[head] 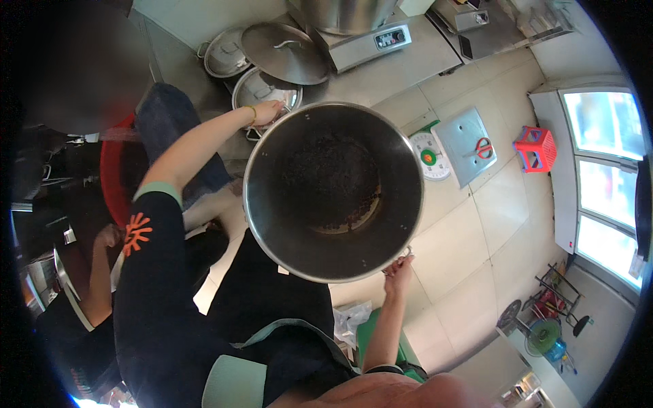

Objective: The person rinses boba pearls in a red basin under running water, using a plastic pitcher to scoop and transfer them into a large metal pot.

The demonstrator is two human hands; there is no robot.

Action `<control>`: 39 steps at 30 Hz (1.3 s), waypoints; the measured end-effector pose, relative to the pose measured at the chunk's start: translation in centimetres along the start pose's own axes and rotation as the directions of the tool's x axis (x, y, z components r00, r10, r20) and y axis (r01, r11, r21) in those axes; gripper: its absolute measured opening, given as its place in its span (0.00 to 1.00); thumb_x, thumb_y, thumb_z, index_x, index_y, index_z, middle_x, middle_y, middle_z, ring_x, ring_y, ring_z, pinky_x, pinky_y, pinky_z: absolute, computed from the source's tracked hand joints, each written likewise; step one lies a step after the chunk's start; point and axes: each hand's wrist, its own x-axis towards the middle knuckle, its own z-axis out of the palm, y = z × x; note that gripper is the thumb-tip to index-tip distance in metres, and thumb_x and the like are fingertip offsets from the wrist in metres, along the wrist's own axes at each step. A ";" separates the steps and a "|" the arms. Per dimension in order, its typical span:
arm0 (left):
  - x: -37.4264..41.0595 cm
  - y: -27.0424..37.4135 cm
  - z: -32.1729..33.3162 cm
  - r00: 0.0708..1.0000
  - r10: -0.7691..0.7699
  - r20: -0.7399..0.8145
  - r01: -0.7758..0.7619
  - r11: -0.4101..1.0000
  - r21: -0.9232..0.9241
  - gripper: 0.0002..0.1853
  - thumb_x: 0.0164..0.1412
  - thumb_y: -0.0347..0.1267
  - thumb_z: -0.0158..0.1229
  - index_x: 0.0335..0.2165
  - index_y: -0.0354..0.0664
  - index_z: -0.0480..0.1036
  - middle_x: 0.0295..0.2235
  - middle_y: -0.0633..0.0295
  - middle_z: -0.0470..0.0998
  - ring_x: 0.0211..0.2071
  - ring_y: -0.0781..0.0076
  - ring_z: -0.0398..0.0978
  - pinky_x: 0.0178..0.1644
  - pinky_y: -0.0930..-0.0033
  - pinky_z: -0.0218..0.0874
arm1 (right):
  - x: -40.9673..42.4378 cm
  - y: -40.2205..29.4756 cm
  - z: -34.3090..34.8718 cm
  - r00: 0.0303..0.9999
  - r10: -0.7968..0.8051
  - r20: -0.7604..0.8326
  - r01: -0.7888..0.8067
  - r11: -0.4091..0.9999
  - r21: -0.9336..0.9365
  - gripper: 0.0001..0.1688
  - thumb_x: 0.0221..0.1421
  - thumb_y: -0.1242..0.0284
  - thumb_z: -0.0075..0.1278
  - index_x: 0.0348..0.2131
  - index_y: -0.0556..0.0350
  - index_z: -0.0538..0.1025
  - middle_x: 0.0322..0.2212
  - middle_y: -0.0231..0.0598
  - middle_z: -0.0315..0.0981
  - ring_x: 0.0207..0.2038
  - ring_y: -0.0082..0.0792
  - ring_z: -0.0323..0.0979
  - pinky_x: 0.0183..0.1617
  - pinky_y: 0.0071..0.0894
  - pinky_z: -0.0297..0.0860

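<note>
A large, deep stainless steel stockpot point(334, 255) is held in front of my body, its open mouth facing up towards me. Dark residue point(326, 173) covers much of its inside bottom, with a brownish patch along one edge. My left hand point(268, 112) grips the pot's far-left side at the rim; the handle there is mostly hidden. At the lower right, my right hand point(398, 270) holds the other side handle point(408, 251). Just beyond my left hand sits a lidded steel pot point(268, 92) on the counter.
A loose steel lid point(285, 53) and another lidded pot point(227, 53) lie near a cooker point(370, 46). Right of the stockpot are a dial scale point(428, 158) with red scissors point(483, 148) on its tray, and a red stool point(535, 149). A co-worker's arm point(102, 270) and a red tub point(109, 173) are left.
</note>
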 end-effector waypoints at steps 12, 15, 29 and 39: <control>-18.1 16.5 1.8 0.897 -0.213 0.388 0.411 0.726 -0.551 0.19 0.60 0.49 0.33 0.22 0.49 0.57 0.14 0.72 0.53 0.12 0.82 0.50 0.12 0.79 0.44 | -19.3 -20.0 -8.2 0.935 -0.318 -0.155 0.268 0.924 -0.274 0.15 0.58 0.64 0.37 0.21 0.48 0.66 0.08 0.18 0.54 0.08 0.11 0.50 0.08 0.11 0.46; -21.5 16.5 -0.1 0.935 -0.091 0.342 0.314 0.660 -0.683 0.16 0.60 0.46 0.36 0.22 0.50 0.57 0.14 0.73 0.53 0.11 0.83 0.47 0.12 0.80 0.42 | -23.6 -22.4 -7.7 0.903 -0.425 -0.065 0.404 0.891 -0.206 0.14 0.57 0.66 0.39 0.20 0.47 0.66 0.09 0.17 0.55 0.08 0.12 0.52 0.09 0.12 0.49; -31.1 8.6 -10.7 0.979 0.183 -0.090 -0.172 0.507 -0.844 0.15 0.61 0.39 0.38 0.22 0.46 0.65 0.15 0.77 0.57 0.14 0.86 0.52 0.18 0.78 0.48 | -41.1 -21.5 4.5 0.682 -0.599 0.419 0.674 0.737 -0.044 0.08 0.58 0.72 0.35 0.30 0.55 0.66 0.11 0.19 0.50 0.10 0.11 0.42 0.10 0.12 0.40; -26.8 -1.4 -15.4 0.957 0.165 -0.240 -0.244 0.905 -0.349 0.20 0.60 0.47 0.37 0.43 0.50 0.66 0.56 0.58 0.52 0.59 0.56 0.44 0.50 0.31 0.38 | -38.6 -17.8 12.7 0.604 -0.549 0.577 0.693 0.720 -0.040 0.10 0.60 0.71 0.31 0.29 0.55 0.64 0.10 0.19 0.44 0.10 0.11 0.40 0.11 0.13 0.40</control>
